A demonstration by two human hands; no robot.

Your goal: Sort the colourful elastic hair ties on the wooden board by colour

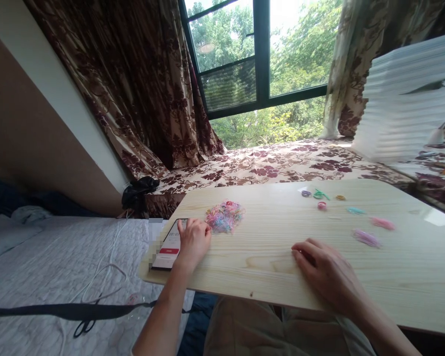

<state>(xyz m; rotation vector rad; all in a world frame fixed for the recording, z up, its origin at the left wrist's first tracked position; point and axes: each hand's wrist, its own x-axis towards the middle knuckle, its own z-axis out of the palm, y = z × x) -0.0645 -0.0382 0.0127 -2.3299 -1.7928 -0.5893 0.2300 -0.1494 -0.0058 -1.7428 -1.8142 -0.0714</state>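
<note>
My left hand [195, 240] is closed, thumb and index finger together at the left edge of a tangled pile of small multicoloured rubber bands [225, 217]. Any band between those fingertips is too small to make out. Under its outer fingers lies a phone [166, 251] with a timer on its screen. My right hand [324, 269] rests on the table, fingers curled and thumb against the index finger; what they hold, if anything, is hidden. Beyond it lie same-coloured band groups: lilac [367, 238], pink [382, 223], teal [356, 210], red [322, 205], green [320, 194], purple [306, 194] and yellow [340, 197].
The light wooden table [259, 274] has rounded corners and sits over my lap. Left of it is a bed [52, 262] with a white cable, a black strap [70, 310] and scissors [84, 328]. A floral-covered window ledge [267, 168] runs behind the table.
</note>
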